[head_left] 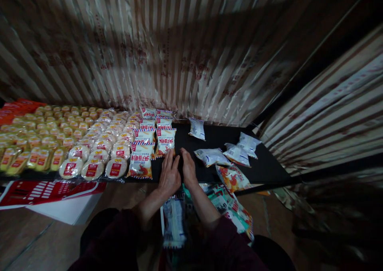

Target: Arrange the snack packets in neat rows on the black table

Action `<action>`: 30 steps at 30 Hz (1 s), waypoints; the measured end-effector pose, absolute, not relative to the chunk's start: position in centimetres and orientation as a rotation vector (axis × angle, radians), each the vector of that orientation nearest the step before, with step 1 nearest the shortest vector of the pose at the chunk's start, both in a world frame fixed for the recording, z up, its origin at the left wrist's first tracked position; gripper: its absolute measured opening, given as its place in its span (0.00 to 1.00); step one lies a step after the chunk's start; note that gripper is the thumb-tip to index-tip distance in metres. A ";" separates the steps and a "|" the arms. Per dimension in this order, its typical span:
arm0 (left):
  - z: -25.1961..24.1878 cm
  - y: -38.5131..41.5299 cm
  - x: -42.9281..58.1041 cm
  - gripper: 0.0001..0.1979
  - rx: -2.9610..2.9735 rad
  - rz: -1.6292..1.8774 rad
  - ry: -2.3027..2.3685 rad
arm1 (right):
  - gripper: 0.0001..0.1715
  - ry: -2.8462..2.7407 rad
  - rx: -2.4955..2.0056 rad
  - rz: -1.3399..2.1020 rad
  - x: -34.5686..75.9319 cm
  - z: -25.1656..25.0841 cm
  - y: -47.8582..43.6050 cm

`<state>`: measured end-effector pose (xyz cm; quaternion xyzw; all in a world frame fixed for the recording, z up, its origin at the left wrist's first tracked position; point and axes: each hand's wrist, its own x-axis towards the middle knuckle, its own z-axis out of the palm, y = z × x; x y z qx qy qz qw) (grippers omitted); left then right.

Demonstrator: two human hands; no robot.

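My left hand (pixel 170 176) lies with its fingers stretched forward, the fingertips at the lower edge of a snack bag (pixel 165 141). That bag is the nearest of a column of printed bags standing in line on the black shelf (pixel 185 139). Beside it, my right hand (pixel 188 168) rests on the shelf, fingers extended and nothing visible in them. Left of my hands, another snack bag (pixel 140 161) fronts a second column. To the right lie loose bags, among them a back-side-up snack bag (pixel 212 157) and an orange-printed bag (pixel 233 178) at the front edge.
Round white wrapped cakes (pixel 92 169) and yellow wrapped cakes (pixel 38 158) fill the shelf's left side in rows. Orange packs (pixel 18 108) sit at far left. Below my arms is a pile of bags (pixel 230 207). A striped curtain (pixel 167 55) hangs behind.
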<state>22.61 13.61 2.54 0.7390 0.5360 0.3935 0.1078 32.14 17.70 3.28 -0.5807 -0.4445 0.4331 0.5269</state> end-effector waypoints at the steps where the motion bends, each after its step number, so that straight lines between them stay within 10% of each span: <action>1: 2.3 13.3 22.8 0.30 2.177 1.145 1.543 | 0.32 -1.074 -1.390 1.035 32.3 3.4 16.9; 19: 1.8 5.8 24.0 0.29 2.130 1.019 1.407 | 0.23 -1.413 -1.428 0.978 35.0 4.1 8.8; 30: 1.1 5.9 25.4 0.24 2.224 1.094 1.312 | 0.24 -2.079 -1.504 -0.065 39.8 6.9 10.3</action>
